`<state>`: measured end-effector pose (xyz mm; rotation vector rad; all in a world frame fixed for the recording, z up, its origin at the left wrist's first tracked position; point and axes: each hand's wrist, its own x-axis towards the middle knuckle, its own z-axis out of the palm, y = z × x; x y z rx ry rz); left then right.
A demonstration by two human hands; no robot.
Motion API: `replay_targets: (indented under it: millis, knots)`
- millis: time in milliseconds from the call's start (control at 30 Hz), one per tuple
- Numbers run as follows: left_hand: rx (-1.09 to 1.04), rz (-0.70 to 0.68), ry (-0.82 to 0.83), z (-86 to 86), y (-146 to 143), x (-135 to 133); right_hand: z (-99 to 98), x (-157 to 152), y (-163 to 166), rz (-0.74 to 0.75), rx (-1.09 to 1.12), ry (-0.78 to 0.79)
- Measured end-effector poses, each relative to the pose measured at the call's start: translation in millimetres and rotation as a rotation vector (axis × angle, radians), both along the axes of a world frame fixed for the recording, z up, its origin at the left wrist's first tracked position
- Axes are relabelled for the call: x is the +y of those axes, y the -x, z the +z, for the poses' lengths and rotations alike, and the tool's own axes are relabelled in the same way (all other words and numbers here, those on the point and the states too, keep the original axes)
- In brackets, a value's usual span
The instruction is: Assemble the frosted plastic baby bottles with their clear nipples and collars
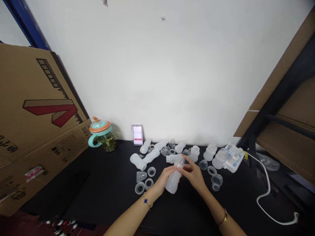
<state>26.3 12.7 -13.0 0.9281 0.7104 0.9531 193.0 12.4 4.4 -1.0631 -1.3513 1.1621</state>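
A translucent white baby bottle is held tilted above the black table, its top pointing away from me. My left hand wraps around the upper part of its body. The fingers of my right hand close around the clear cap at its top. Whether the cap is fully seated cannot be made out. Left of my hands lie loose collar rings and a clear cap. Bottle bodies lie behind them. On the right stand capped bottles, with a ring and clear caps nearby.
A glass jug with a teal and orange lid stands at the back left beside a large cardboard box. A blurred phone-like screen leans on the wall. A power strip with a white cable lies right.
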Motion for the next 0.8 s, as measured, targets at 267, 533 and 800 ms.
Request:
replay_targets:
  millis: [267,533,800]
  knots:
    - [-0.008,-0.004,-0.003,4.4,0.4,-2.9,3.0,-1.5,-0.3,0.016,0.034,0.009]
    - [-0.022,-0.024,0.002,6.0,1.0,-3.4,3.2,-2.1,-0.8,0.002,0.001,-0.01]
    - [-0.036,-0.006,0.019,5.7,2.7,0.1,2.7,-1.4,-1.9,-0.071,-0.245,-0.13]
